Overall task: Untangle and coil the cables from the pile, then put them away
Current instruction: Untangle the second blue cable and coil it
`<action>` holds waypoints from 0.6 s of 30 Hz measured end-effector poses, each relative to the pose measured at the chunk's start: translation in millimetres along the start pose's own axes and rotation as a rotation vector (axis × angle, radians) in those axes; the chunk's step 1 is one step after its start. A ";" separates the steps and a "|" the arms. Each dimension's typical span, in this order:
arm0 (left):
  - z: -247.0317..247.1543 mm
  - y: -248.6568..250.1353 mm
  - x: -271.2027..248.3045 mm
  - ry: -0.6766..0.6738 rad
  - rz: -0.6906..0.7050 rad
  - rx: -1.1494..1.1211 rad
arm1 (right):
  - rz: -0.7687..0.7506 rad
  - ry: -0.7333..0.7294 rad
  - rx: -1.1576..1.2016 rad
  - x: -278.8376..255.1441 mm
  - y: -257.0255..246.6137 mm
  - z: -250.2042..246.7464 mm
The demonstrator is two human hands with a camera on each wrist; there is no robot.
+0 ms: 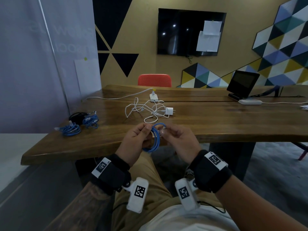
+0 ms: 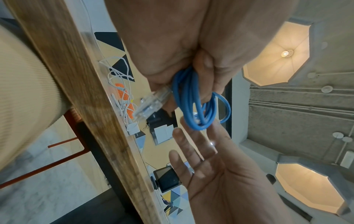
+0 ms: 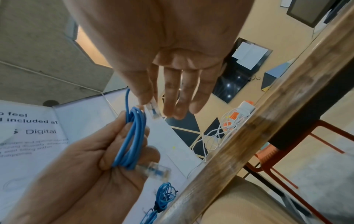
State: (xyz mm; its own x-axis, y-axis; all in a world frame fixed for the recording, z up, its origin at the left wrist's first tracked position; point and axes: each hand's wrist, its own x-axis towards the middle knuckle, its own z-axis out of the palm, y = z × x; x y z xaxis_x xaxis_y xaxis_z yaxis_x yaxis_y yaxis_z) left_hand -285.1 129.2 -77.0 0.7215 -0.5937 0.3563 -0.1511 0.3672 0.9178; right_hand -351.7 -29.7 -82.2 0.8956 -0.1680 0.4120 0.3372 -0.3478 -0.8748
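A blue network cable [image 1: 153, 139] wound into a small coil hangs in front of the wooden table [image 1: 233, 127], over my lap. My left hand [image 1: 144, 131] grips the coil [image 2: 191, 97], and one clear plug [image 2: 151, 104] sticks out below its fingers. My right hand [image 1: 164, 132] pinches the cable's other clear plug [image 3: 153, 112] between thumb and forefinger, close beside the coil [image 3: 132, 136]. A tangle of white charger cables [image 1: 146, 110] lies on the table just beyond my hands. Two coiled blue cables [image 1: 71, 129] and a black one [image 1: 76, 116] lie at the table's left end.
A white power strip [image 1: 154, 97] with its cord sits behind the white tangle. A dark tablet on a stand [image 1: 242, 84] and a white box [image 1: 250, 102] stand at the far right. An orange chair [image 1: 154, 80] is across the table.
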 end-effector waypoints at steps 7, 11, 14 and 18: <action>1.6 -5.9 -1.9 0.006 0.031 0.196 | 0.093 0.036 0.106 1.6 8.9 3.3; -0.6 -2.3 -2.8 0.022 0.111 0.326 | 0.205 -0.025 0.167 -0.8 6.2 2.1; -2.9 -3.0 -2.7 0.031 0.101 0.317 | 0.342 -0.066 0.291 -2.2 5.7 1.9; -6.6 -6.8 0.0 0.073 0.077 0.290 | 0.375 -0.109 0.426 -6.0 3.5 8.2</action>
State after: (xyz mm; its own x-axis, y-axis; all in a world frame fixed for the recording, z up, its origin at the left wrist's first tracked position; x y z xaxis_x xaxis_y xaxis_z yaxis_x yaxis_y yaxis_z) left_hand -279.6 131.4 -84.3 0.7454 -0.5156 0.4225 -0.3858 0.1832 0.9042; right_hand -353.5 -22.3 -89.9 0.9936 -0.1038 0.0452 0.0579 0.1229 -0.9907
